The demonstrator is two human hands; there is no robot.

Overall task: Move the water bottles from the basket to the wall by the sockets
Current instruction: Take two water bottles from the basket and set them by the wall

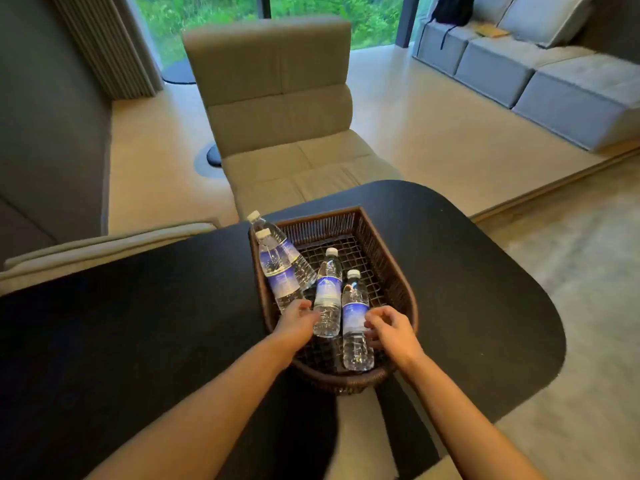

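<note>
Four bottles (327, 296) lie in the basket (388, 271) on the table (485, 289). Left hand (296, 318) touches one at 9 o'clock, grip unclear; right hand (389, 327), fingers loosely curled, touches another at 3 o'clock.

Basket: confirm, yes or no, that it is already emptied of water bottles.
No. Four water bottles lie inside the basket, with the left hand and right hand reaching in.

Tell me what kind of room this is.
Probably a living room or lounge: a beige recliner chair, a grey sectional sofa and a big window onto greenery. A wicker basket sits on the black table.
</note>
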